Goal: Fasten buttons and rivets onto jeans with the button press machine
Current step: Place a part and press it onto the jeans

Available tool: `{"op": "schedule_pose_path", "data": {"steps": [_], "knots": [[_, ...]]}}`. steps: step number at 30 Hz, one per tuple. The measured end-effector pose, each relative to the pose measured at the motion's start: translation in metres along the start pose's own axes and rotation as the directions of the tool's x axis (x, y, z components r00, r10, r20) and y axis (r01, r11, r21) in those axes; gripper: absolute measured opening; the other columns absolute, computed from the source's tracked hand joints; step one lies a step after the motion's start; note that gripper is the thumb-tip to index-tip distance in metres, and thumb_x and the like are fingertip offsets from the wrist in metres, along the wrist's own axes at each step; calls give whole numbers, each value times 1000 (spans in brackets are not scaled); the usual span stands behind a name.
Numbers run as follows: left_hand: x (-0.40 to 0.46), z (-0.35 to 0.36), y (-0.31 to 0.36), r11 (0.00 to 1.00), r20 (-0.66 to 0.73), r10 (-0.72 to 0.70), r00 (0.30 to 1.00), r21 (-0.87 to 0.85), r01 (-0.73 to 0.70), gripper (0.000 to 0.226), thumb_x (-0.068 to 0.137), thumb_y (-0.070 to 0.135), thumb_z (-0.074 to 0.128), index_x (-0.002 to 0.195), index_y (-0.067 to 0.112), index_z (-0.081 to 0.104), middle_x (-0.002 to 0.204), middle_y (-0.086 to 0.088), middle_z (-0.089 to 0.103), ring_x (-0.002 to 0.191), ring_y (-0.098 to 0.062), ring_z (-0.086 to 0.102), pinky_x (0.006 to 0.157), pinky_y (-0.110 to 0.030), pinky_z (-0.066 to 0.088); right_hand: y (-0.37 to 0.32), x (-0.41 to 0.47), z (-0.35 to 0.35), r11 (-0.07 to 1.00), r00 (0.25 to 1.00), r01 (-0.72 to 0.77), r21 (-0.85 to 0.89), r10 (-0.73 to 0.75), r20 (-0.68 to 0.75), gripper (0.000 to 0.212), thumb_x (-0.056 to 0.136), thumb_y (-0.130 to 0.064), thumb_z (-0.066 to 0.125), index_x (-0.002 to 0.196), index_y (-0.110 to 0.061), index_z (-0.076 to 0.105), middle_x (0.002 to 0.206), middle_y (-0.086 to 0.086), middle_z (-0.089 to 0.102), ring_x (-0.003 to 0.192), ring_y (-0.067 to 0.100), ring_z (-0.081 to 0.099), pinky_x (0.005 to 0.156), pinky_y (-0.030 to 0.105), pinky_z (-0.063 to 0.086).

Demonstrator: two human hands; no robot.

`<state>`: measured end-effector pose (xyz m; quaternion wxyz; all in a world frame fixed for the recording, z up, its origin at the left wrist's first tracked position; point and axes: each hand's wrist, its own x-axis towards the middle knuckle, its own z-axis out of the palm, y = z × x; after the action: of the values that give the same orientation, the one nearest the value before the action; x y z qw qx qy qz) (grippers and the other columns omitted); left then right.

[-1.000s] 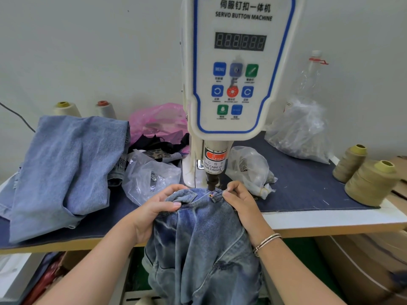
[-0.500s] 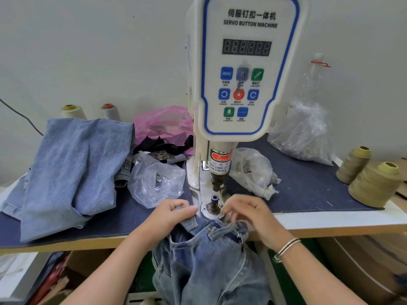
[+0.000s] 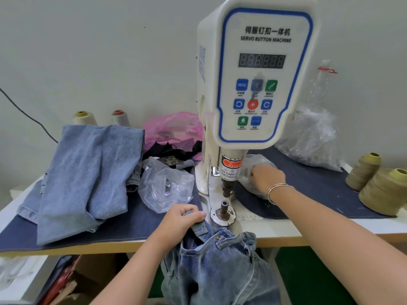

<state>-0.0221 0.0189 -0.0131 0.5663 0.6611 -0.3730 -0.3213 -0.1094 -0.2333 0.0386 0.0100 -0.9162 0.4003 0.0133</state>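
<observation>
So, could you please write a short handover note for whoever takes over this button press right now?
Left hand: grips the jeans waistband at the table edge, just in front of the lower die.
Right hand: reaching into the clear bag right of the press; its grip is hidden.
Done: one rivet shows on the waistband.
Left: load the die, reposition the jeans, press.

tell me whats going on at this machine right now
A person is working at a servo button machine. The left hand grips the waistband of dark jeans hanging off the table edge, beside the lower die. The right hand reaches into a clear plastic bag behind the press. Nothing sits under the press.
</observation>
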Motion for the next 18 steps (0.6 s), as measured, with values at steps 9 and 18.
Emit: {"op": "schedule_pose_path", "data": {"steps": [9, 18], "knots": [[0, 1, -1, 1000, -16, 4, 1000, 29, -3, 38, 76, 37, 63, 49, 22, 41, 55, 5, 34, 52, -10, 33, 54, -16, 31, -27, 7, -19, 968, 893, -176, -180, 234, 384, 43, 83, -20, 54, 124, -9, 46, 135, 23, 49, 118, 50, 49, 93, 57, 46], [-1, 1, 2, 1000, -22, 3, 1000, 25, -3, 35, 76, 37, 62, 51, 21, 43, 59, -1, 36, 56, -13, 35, 60, -24, 31, 8, -33, -2, 675, 942, 24, 737, 231, -242, 22, 86, -18, 64, 64, -13, 63, 67, 2, 62, 68, 21, 54, 65, 32, 47]]}}
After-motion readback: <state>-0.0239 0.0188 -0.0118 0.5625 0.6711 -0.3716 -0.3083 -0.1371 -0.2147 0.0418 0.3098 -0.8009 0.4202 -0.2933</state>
